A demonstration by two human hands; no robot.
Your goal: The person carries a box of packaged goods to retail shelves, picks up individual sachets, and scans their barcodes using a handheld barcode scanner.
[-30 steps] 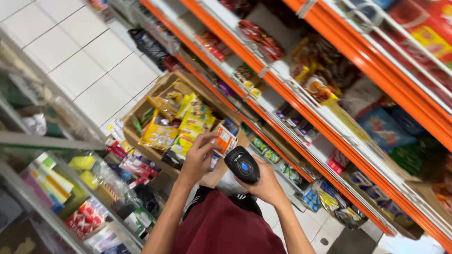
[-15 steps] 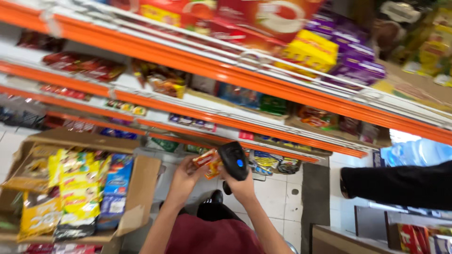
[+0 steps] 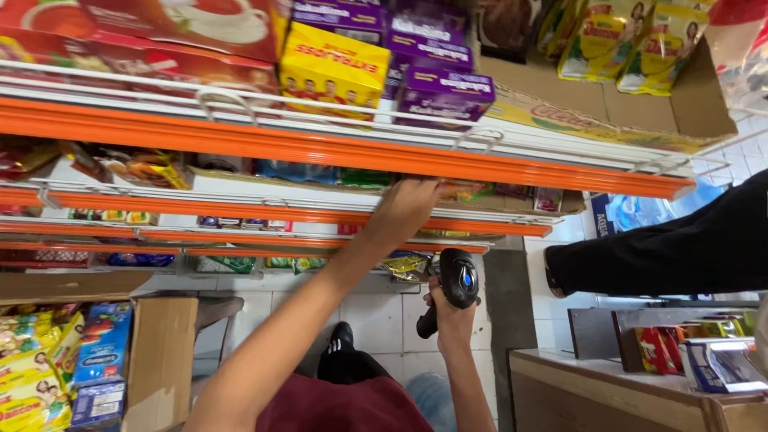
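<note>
Black scanner in right hand; left hand fingers hidden behind shelf.

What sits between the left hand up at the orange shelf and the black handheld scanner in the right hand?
In the head view, a yellow-green snack packet on the lower orange shelf rail lies between the left hand and the black handheld scanner.

Black handheld scanner upright, just below the orange shelf.
</note>
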